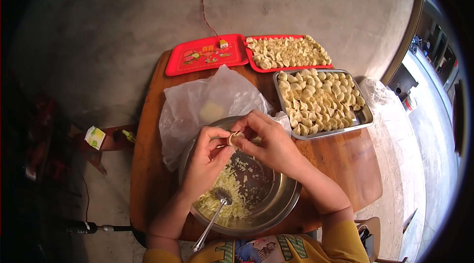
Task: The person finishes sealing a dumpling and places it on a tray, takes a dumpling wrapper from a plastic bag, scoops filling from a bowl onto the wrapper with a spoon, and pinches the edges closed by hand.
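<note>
Above a wide metal bowl (291, 195), my left hand (206, 158) and my right hand (266, 143) meet, with the fingers of both pinched on one small dumpling (233, 138). Chopped pale green filling (217, 202) lies in the bowl, mostly on its left side. A metal spoon (213, 219) rests in the filling, its handle over the near rim. Just behind the bowl is a translucent plastic bag (185, 102) with a pale round piece of dough or wrapper showing in it.
On the wooden table (345, 164), a metal tray (323, 133) of dumplings stands right. Behind it is a red tray (269, 69) of dumplings, beside a red patterned tray (182, 68) with a yellow-and-white plug. A bench (111, 139) holds a green-and-white packet (95, 137).
</note>
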The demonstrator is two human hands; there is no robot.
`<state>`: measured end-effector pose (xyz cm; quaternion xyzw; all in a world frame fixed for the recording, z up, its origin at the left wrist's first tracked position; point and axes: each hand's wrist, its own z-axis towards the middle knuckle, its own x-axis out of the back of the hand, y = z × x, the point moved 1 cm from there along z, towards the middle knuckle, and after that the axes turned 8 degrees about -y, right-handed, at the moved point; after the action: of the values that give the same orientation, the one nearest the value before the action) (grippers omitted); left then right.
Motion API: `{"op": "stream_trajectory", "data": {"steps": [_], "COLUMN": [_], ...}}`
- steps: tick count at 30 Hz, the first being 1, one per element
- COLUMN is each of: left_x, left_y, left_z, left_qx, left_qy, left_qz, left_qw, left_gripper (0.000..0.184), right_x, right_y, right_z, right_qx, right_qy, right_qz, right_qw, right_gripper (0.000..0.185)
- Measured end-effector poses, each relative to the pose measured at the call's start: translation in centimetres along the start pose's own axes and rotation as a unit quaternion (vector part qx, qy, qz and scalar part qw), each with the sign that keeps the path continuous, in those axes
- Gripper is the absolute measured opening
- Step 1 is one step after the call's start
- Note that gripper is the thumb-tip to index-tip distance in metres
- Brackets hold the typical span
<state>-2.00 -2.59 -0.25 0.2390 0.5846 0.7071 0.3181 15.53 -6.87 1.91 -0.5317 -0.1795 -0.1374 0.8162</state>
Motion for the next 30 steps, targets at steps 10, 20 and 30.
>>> {"op": "stream_trajectory", "data": {"steps": [10,20,30], "left_x": [0.2,0.5,0.5], "left_y": [0.1,-0.3,-0.4], "left_z": [-0.1,-0.2,-0.2], "left_qx": [-0.040,-0.017,-0.032], "left_qy": [0.012,0.018,0.036], "left_qz": [-0.029,-0.044,-0.047], "left_qw": [0.999,0.999,0.998], "left_gripper": [0.027,0.025,0.030], "right_x": [0.1,-0.7,-0.6], "right_y": [0.2,-0.1,0.3], "right_z": [-0.1,0.0,0.2], "right_qx": [0.063,0.058,0.048], "right_qy": [0.007,0.035,0.018], "right_qz": [-0.045,-0.066,0.045], "right_qw": [0.997,0.995,0.998], "right_gripper": [0.013,0.011,0.018]}}
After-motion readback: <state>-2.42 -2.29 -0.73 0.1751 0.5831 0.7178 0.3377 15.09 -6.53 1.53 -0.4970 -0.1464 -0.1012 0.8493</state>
